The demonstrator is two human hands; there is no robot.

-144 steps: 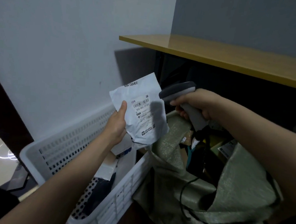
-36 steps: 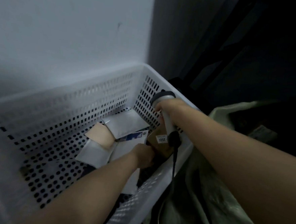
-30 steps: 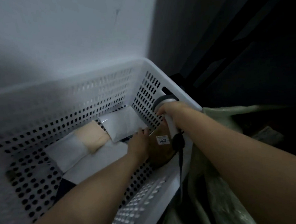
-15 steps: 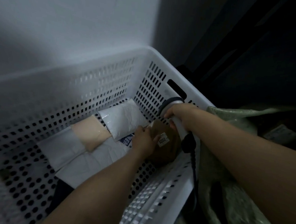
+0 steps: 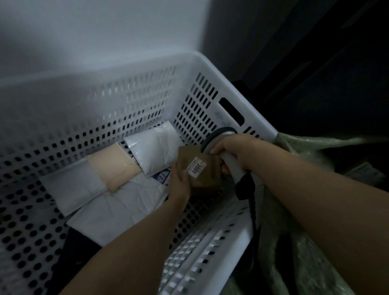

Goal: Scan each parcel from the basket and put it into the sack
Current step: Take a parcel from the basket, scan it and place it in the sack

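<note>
Head view: small brown box parcel (image 5: 208, 171), white label w/ "2001", is gripped by L hand (image 5: 179, 185), fingers curled round it, inside basket (image 5: 216, 79) by R wall; scanner (image 5: 233, 167) is clutched in R hand (image 5: 234, 150) just beyond.

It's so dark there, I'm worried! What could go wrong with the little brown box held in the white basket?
The left hand grips the small brown cardboard box from one side, so it might slip back into the white perforated plastic basket. The black cable of the grey handheld scanner in the right hand hangs along the basket's rim and could snag.
</note>
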